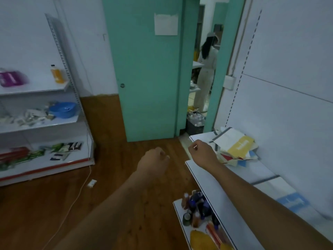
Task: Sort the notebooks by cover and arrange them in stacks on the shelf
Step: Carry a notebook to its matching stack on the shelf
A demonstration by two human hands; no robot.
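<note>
A loose pile of notebooks [234,145] lies at the far end of the white shelf [212,181] on my right; the top one is white with a yellow band. One blue-and-white notebook [290,201] lies flat nearer to me on the same shelf. My right hand [202,152] hovers just left of the pile, fingers curled in, nothing in it. My left hand [153,161] is a loose fist over the wooden floor, apart from the shelf and holding nothing.
The lower shelf tier [182,230] below my right arm holds bottles and packets. A second shelf unit [45,123] with a blue bowl stands at the left. A teal door [147,69] is ahead; a person [205,73] stands beyond the doorway. A white cable [79,193] runs across the floor.
</note>
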